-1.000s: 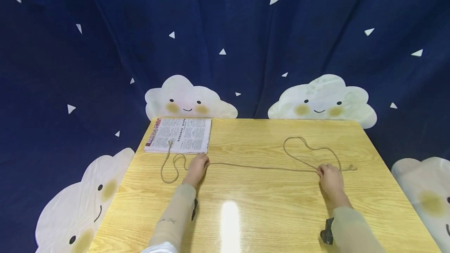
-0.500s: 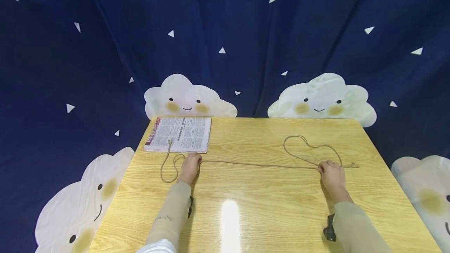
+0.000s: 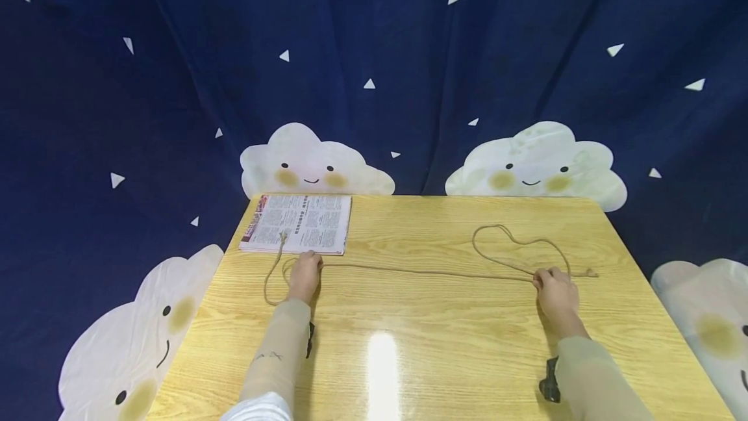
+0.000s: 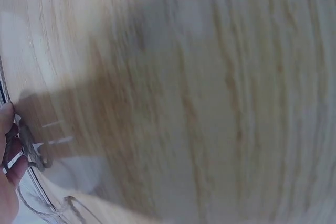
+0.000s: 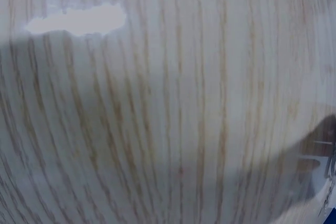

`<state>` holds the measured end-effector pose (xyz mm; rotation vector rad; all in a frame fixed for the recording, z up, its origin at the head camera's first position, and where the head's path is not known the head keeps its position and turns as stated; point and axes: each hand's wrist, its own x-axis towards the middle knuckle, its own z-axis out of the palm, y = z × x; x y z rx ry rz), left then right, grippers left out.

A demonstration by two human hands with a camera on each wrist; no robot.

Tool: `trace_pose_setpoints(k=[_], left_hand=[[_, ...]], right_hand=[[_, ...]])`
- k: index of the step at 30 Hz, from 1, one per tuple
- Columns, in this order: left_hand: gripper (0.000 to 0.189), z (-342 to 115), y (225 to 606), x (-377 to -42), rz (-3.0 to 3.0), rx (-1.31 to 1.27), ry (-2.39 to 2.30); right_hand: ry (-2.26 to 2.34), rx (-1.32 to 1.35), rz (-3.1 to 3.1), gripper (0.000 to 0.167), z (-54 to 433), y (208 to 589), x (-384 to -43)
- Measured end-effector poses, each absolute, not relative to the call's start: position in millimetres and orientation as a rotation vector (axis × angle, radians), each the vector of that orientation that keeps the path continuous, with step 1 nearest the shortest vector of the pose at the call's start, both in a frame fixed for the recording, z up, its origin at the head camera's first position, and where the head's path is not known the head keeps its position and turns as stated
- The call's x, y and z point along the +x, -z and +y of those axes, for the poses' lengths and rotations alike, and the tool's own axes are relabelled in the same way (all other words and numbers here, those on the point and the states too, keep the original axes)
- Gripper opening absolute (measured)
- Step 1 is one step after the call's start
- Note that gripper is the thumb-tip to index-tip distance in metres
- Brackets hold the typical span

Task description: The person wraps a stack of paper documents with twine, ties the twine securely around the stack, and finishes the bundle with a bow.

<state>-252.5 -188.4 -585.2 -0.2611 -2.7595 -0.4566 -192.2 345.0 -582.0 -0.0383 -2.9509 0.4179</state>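
A thin tan rope [image 3: 409, 271] runs nearly straight across the table between my two hands. My left hand [image 3: 304, 278] pinches it just below the newspaper's front edge. In the left wrist view the rope [image 4: 24, 137] passes between the fingers of that hand [image 4: 9, 182] at the left edge. Over on the right, my right hand [image 3: 556, 297] grips the rope with its fingertips low over the wood. Beyond this hand a loose loop lies on the table, and a frayed knotted end pokes out to its right. The other knotted end rests on the newspaper.
A folded newspaper [image 3: 327, 223] lies at the table's back left corner. Behind the wooden table [image 3: 444, 343] hangs a dark blue curtain [image 3: 409, 51] printed with white clouds and triangles. A bright light reflection shows on the table's near part.
My left hand has moved left along the newspaper's front edge, and the straight stretch of rope between the hands has lengthened. The right hand has shifted only slightly right, still gripping the rope.
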Motion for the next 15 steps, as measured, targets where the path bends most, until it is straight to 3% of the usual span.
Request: trace_pose_setpoints(k=[15], left_hand=[[0.010,-204.4,585.1,-250.0,-2.778,-0.133,0.497]], right_hand=[[-0.435,-0.021,-2.936,0.018,343.6,583.6,-190.7]])
